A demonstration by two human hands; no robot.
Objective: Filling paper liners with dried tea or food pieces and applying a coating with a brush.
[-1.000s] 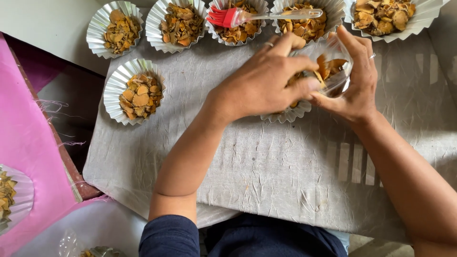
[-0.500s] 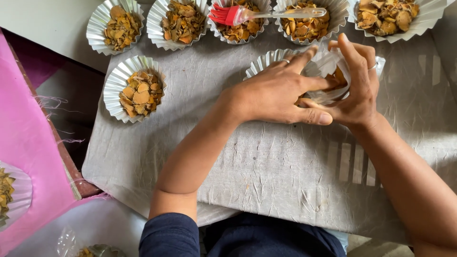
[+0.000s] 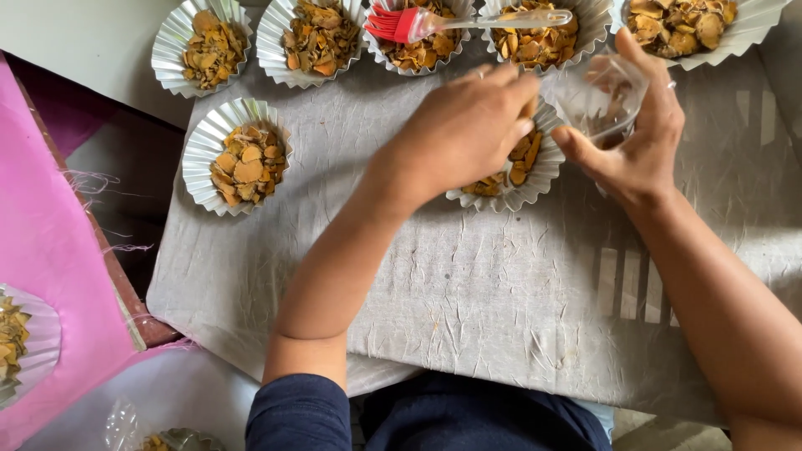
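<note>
Left hand [image 3: 464, 125], palm down over a fluted silver foil cup of dried orange-brown chips [image 3: 522, 171], fingers close together and curled onto the chips at the cup's far side; whether any chip is pinched, impossible to tell. Right hand [image 3: 639, 138] just beside that cup on its right, fingers and thumb clamped around a small clear plastic cup [image 3: 601, 96], tilted toward the foil cup, with a few brown pieces inside. Foil cup resting on a wrinkled grey cloth [image 3: 468, 284] spread over the table, near the cloth's far edge.

Along the far edge, 5 more filled foil cups in a row: [image 3: 209, 46], [image 3: 316, 38], [image 3: 418, 42], [image 3: 535, 33] and [image 3: 693, 25]. A red silicone brush with a clear handle [image 3: 455, 21] lying across the 3rd and 4th cups. Another filled foil cup [image 3: 241, 159] alone on the cloth, well apart to the left of the hands. Pink sheet [image 3: 50, 250] at the left, with part of one more foil cup [image 3: 21, 342] at its edge.
</note>
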